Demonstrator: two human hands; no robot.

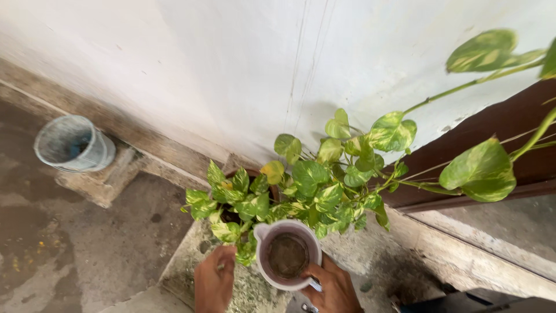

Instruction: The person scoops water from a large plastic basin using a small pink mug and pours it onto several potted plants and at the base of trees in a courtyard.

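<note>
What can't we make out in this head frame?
- Plant pot: mostly hidden by leaves.
- Left hand: fingertips lost in the foliage; what they touch is unclear.
- Right hand: cut by the bottom edge; its grip on the mug is partly hidden.
- Mug contents: murky, unidentifiable.
- Bucket: inside too small to read.

My right hand [331,290] holds a jug [288,255] in front of the potted plant [307,185], my left hand [213,281] just left of it. Behind the plant stands the wall [231,69]. Far left, a bucket [72,144] sits on a stone block [104,179].
</note>
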